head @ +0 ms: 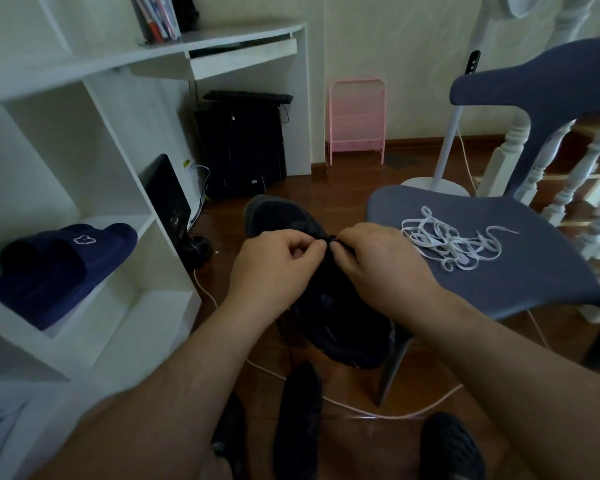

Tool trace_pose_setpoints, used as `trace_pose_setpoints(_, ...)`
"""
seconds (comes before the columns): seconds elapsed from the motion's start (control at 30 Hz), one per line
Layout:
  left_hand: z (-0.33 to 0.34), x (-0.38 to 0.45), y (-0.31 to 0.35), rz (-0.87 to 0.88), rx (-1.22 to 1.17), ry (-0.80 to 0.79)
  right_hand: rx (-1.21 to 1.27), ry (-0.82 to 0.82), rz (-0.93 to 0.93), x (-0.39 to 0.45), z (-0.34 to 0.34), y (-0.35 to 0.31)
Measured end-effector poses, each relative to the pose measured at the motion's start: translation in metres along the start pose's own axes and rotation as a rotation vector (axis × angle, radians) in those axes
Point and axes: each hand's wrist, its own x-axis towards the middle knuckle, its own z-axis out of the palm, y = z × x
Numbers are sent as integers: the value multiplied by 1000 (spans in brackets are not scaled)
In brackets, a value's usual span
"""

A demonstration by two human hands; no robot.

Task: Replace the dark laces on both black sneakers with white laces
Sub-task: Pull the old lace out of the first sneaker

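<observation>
Dim, cool, greenish light leaves the black fabric sneaker (340, 306) pinched between both bare hands nearly detailless, while the pale wall beyond the grip shows brightest, the white shelving unit (84, 174) left of it smears with blur, and wide-angle distortion bends the edges.

matt plastic chair (520, 271); glossy wood floor (347, 181).

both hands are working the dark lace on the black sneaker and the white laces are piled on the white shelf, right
Not quite. The head view shows the white laces piled on the blue chair seat, not the white shelf. The rest holds: the left hand and right hand are both working the dark lace on the black sneaker.
</observation>
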Motion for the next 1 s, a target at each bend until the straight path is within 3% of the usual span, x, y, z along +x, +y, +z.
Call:
trace_pose_setpoints(0.17, 1, 1, -3, 10, -128, -32, -6, -7, -4, 1, 2, -2)
trace_pose_setpoints(0.3, -11, 3, -1, 63, -547, -232, 8, 54, 97, 4, -4, 15)
trace_pose_setpoints(0.4, -18, 1, -3, 72, -465, -383, 0, 62, 94, 3, -7, 19)
trace_pose_setpoints(0.5, -9, 0, -12, 46, -147, -181, -25, 48, 69, 0, -6, 14)
trace_pose_setpoints(0.6, -1, 0, -6, 11, -57, -16, -23, 39, 47, 0, -3, 7)
trace_pose_setpoints(0.87, 7, -1, -2, 5, -150, 7, -31, 16, -12, -1, 0, -1)
trace_pose_setpoints(1.0, -6, -1, -4, 202, -339, -109, -20, 79, 103, 5, -6, 18)
